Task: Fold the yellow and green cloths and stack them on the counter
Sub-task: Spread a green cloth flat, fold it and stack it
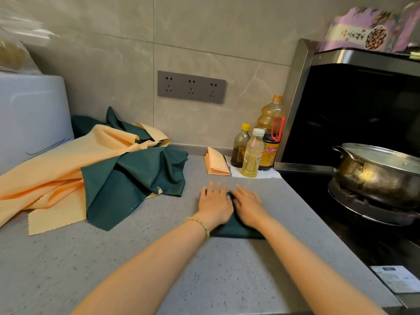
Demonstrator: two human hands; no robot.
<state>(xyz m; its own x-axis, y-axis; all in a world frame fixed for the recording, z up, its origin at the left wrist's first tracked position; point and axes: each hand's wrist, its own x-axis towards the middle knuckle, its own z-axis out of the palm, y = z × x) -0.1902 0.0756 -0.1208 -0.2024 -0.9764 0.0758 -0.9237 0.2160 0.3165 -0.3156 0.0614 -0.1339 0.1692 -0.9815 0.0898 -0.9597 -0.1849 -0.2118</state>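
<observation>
A folded green cloth (pixel 236 229) lies on the grey counter (pixel 159 258) in front of me. My left hand (pixel 212 204) and my right hand (pixel 247 206) both press flat on it, fingers straight, side by side, hiding most of it. A folded yellow cloth (pixel 217 162) sits farther back near the wall. On the left lies a loose heap of unfolded yellow cloths (pixel 56 173) and green cloths (pixel 136 176), tangled together.
Three bottles (pixel 251 153) stand at the back right beside a black stove hood panel (pixel 352 114). A lidded metal pot (pixel 377 171) sits on the burner at right. A pale appliance (pixel 31 117) stands at the left; a wall socket strip (pixel 192 87) is behind.
</observation>
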